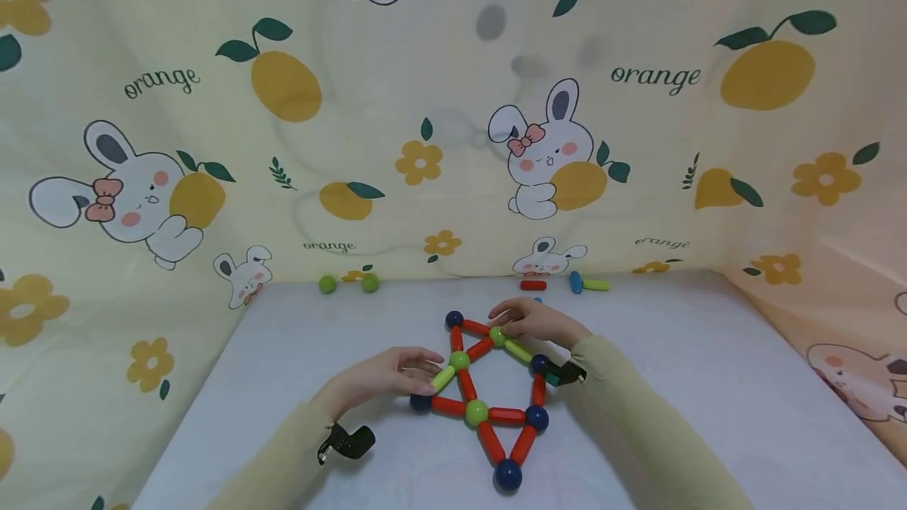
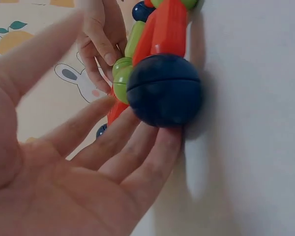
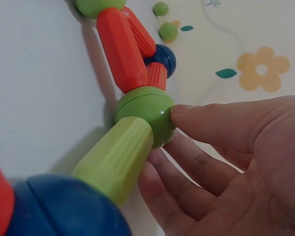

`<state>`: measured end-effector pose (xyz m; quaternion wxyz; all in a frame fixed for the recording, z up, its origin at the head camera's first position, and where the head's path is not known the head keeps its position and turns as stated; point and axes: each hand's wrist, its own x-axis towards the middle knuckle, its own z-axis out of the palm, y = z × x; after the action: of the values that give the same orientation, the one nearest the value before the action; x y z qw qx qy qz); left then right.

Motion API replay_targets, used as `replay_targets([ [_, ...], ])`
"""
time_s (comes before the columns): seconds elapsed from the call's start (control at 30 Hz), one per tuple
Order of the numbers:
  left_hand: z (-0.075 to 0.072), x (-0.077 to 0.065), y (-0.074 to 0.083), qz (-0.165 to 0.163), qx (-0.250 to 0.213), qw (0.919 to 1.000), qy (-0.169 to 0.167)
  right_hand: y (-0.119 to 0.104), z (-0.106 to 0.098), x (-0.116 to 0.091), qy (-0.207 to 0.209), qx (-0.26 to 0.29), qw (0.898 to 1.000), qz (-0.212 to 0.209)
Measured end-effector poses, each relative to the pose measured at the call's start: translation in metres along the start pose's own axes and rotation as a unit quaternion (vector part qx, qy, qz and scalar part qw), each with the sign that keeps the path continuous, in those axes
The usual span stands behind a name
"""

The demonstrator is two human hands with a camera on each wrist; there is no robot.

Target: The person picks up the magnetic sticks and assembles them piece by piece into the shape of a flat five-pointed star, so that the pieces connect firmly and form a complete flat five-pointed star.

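Note:
A flat figure of magnetic building sticks and balls lies on the table, joining red sticks, light green sticks, dark blue balls and green balls. At its left point, my left hand reaches beside a dark blue ball. The left fingers are extended behind that ball and the thumb stands well apart. My right hand is at the upper right, pinching a green ball between thumb and fingers. A light green stick runs from this ball to another dark blue ball.
Two loose green balls sit at the table's back left edge. At the back right lie a red stick, a blue piece and a light green stick. Behind the white table hangs a printed cloth.

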<state>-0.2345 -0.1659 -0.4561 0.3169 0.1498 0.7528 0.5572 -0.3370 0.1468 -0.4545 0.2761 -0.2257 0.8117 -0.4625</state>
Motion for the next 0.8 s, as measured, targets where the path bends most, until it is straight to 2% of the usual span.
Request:
replay_targets([
  [0.17,0.008,-0.006,-0.005,0.010,0.004,0.9996,0.028,0.002,0.002,-0.004,0.010,-0.006,1.000,-0.004],
  [0.3,0.014,-0.007,-0.005,0.033,0.043,0.9972,0.052,0.004,0.001,-0.007,0.014,-0.016,1.000,-0.004],
  [0.53,0.009,-0.005,-0.007,0.069,0.128,0.9827,0.114,0.009,-0.010,-0.018,0.007,-0.028,0.999,-0.016],
  [0.63,0.002,-0.003,-0.009,0.072,0.138,0.9772,0.145,0.011,-0.019,-0.026,0.034,-0.015,0.999,-0.017],
  [0.8,-0.012,0.000,-0.017,0.074,0.142,0.9659,0.203,0.017,-0.036,-0.038,0.116,-0.018,0.993,-0.019],
])
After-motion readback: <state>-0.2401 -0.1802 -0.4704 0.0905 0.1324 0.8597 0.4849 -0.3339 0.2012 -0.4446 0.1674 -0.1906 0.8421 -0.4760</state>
